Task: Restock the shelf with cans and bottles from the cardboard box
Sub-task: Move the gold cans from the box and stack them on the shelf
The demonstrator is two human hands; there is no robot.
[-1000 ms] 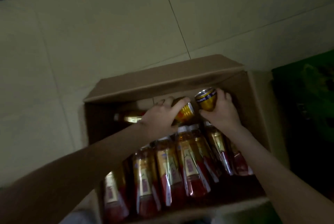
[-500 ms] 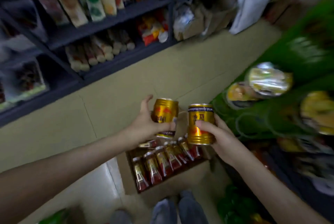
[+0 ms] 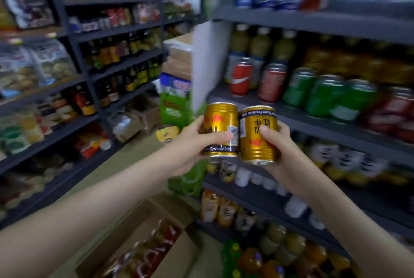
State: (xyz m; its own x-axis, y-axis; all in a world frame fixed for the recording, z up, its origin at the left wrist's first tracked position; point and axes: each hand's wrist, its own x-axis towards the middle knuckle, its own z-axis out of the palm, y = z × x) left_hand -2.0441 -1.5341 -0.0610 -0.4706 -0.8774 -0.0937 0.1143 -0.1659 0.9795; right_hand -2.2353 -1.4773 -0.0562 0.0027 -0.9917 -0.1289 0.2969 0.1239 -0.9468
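My left hand (image 3: pixel 190 145) grips a gold can (image 3: pixel 220 120) upright at chest height. Right beside it, my right hand (image 3: pixel 280 150) grips a second gold can (image 3: pixel 256 143), held upside down; the two cans touch side by side. Both are raised in front of the dark drinks shelf (image 3: pixel 291 118) on the right, which carries red and green cans (image 3: pixel 300 89) and bottles. The cardboard box (image 3: pixel 125 228) sits open on the floor below, with red-labelled bottles (image 3: pixel 154 253) lying in it.
More dark shelving (image 3: pixel 125 62) with bottles and snack packs lines the left side of the aisle. Stacked cartons (image 3: pixel 179 58) and green packs (image 3: pixel 174 107) stand at the aisle's far end. Lower right shelves hold cups and juice bottles (image 3: pixel 257 262).
Both hands lifted the two gold cans out of the box and raised them to shelf height. My view swung up from the box and floor to the drinks shelf on the right.
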